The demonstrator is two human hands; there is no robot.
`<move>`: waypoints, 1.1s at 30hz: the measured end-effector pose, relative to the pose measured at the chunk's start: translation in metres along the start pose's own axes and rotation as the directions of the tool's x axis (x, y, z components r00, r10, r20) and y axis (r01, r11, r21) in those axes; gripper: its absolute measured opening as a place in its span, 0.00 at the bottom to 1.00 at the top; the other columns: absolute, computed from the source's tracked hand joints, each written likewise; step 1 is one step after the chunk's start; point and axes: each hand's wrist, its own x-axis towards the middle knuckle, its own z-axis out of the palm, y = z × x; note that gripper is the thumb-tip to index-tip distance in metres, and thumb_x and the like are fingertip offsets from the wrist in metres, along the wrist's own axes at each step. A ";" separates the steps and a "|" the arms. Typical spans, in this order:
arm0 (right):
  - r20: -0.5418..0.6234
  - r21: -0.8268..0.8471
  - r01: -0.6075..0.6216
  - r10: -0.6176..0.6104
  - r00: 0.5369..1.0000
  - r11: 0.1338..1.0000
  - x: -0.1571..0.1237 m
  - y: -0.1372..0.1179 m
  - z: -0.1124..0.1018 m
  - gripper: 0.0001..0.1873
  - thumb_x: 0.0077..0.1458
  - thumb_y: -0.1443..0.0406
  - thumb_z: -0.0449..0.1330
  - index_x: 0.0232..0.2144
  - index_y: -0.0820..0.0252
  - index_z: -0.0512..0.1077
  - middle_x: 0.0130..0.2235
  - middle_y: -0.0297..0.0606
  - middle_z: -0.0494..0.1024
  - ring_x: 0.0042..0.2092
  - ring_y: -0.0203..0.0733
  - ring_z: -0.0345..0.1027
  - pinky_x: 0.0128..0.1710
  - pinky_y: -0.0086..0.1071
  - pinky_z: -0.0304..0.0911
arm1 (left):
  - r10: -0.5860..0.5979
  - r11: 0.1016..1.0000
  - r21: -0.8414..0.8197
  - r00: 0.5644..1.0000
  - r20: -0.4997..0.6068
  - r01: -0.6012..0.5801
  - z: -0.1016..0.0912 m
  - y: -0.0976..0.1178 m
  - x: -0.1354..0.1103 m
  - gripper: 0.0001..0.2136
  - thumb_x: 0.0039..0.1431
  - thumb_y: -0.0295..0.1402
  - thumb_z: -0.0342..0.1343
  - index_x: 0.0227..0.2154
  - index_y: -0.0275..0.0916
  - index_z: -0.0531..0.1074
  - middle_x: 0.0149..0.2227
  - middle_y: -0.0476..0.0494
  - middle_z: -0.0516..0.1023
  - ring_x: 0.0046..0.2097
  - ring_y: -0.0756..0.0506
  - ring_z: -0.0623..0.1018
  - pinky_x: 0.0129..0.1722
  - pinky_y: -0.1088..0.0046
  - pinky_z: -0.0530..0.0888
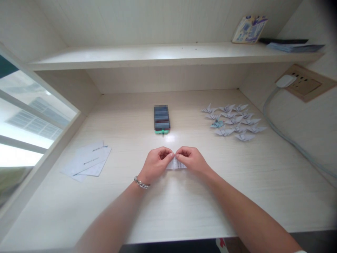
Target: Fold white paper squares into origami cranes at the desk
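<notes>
Near the middle of the desk, a small piece of white paper (176, 164) with faint printing is pinched between both hands. My left hand (158, 160), with a chain bracelet (141, 183) at its wrist, is closed on the paper's left side. Thumb and fingers of my right hand (191, 159) are closed on its right side. The fingertips almost meet at the paper's upper edge, and they hide part of it. To the right stand several folded paper cranes (235, 120), mostly white; one crane (217, 124) is blue.
Beyond the hands lies a phone (162, 117) in a green-edged case. Loose paper sheets (91, 161) lie at the left. A grey cable (286, 138) runs along the right wall from a socket (308, 83). Overhead, a shelf (137, 54) holds a small packet (249, 30).
</notes>
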 end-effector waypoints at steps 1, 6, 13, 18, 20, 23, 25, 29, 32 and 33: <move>0.000 0.001 -0.014 0.014 1.000 1.000 0.000 0.000 -0.001 0.06 0.44 0.67 0.54 0.20 0.61 0.70 0.22 0.32 0.70 0.25 0.34 0.61 0.24 0.26 0.55 | -0.012 1.000 -0.010 1.000 -0.024 0.012 -0.002 0.000 0.001 0.10 0.50 0.38 0.55 0.27 0.34 0.72 0.27 0.45 0.74 0.29 0.50 0.71 0.28 0.77 0.67; 0.026 0.037 -0.062 0.061 0.998 0.997 0.003 0.003 -0.010 0.05 0.42 0.68 0.55 0.20 0.61 0.70 0.21 0.33 0.72 0.24 0.35 0.63 0.25 0.27 0.58 | -0.090 0.990 -0.121 0.980 -0.178 0.069 -0.016 0.001 0.008 0.11 0.46 0.38 0.59 0.26 0.33 0.72 0.25 0.46 0.74 0.27 0.51 0.70 0.26 0.77 0.66; -0.043 0.231 -0.039 0.050 0.998 0.972 0.006 0.007 -0.008 0.09 0.47 0.60 0.57 0.26 0.61 0.69 0.24 0.35 0.73 0.25 0.35 0.65 0.27 0.29 0.61 | -0.112 0.979 -0.193 0.966 -0.231 0.068 -0.014 -0.002 0.010 0.12 0.46 0.39 0.59 0.28 0.33 0.72 0.28 0.44 0.75 0.29 0.50 0.72 0.27 0.76 0.67; 0.004 0.184 -0.053 0.053 0.999 0.981 0.005 0.008 -0.004 0.10 0.47 0.60 0.58 0.25 0.62 0.69 0.22 0.32 0.70 0.24 0.34 0.63 0.26 0.28 0.58 | -0.080 0.992 -0.103 0.990 -0.116 0.068 -0.013 -0.002 0.007 0.09 0.48 0.37 0.56 0.27 0.35 0.72 0.26 0.46 0.74 0.27 0.51 0.71 0.26 0.77 0.66; 0.022 0.165 -0.063 0.060 0.998 0.984 0.004 0.008 -0.005 0.10 0.47 0.60 0.58 0.25 0.62 0.69 0.22 0.32 0.70 0.24 0.34 0.62 0.25 0.28 0.58 | -0.070 0.997 -0.034 0.997 -0.046 0.068 -0.015 -0.001 0.006 0.08 0.49 0.36 0.55 0.26 0.35 0.72 0.26 0.47 0.74 0.27 0.51 0.71 0.26 0.78 0.66; 0.036 0.162 -0.079 0.074 0.997 0.984 0.005 0.007 -0.008 0.10 0.46 0.59 0.59 0.24 0.62 0.69 0.21 0.31 0.69 0.23 0.33 0.62 0.25 0.28 0.57 | -0.070 0.997 0.019 0.995 0.067 0.069 -0.018 0.001 0.005 0.07 0.49 0.33 0.54 0.26 0.36 0.74 0.27 0.46 0.75 0.28 0.50 0.71 0.27 0.77 0.67; 0.032 0.201 -0.095 0.091 0.995 0.975 0.006 0.006 -0.010 0.11 0.45 0.59 0.59 0.24 0.62 0.69 0.20 0.31 0.69 0.23 0.33 0.61 0.24 0.28 0.56 | -0.091 0.996 -0.009 0.988 0.128 0.093 -0.019 0.001 0.005 0.07 0.50 0.32 0.53 0.27 0.35 0.75 0.27 0.45 0.76 0.28 0.50 0.72 0.28 0.77 0.68; 0.033 0.284 -0.121 0.116 0.993 0.951 0.008 0.007 -0.011 0.11 0.43 0.59 0.61 0.24 0.63 0.69 0.18 0.31 0.68 0.21 0.32 0.60 0.23 0.27 0.56 | -0.151 0.977 -0.120 0.968 0.198 0.177 -0.021 0.001 0.005 0.09 0.50 0.29 0.52 0.32 0.34 0.76 0.30 0.43 0.77 0.30 0.50 0.73 0.30 0.75 0.70; 0.015 0.357 -0.156 0.162 0.987 0.921 0.009 0.008 -0.013 0.12 0.41 0.58 0.62 0.23 0.63 0.70 0.18 0.31 0.68 0.20 0.31 0.59 0.21 0.27 0.55 | -0.135 0.973 -0.155 0.964 0.227 0.173 -0.022 0.002 0.004 0.12 0.49 0.25 0.51 0.35 0.34 0.76 0.32 0.42 0.78 0.33 0.48 0.75 0.34 0.73 0.72; 0.010 0.390 -0.165 0.175 0.985 0.906 0.009 0.008 -0.013 0.12 0.41 0.59 0.63 0.23 0.63 0.70 0.18 0.31 0.68 0.20 0.31 0.59 0.21 0.26 0.55 | -0.104 0.978 -0.155 0.967 0.233 0.142 -0.022 0.003 0.004 0.12 0.49 0.24 0.51 0.37 0.34 0.75 0.34 0.41 0.78 0.35 0.48 0.75 0.36 0.72 0.72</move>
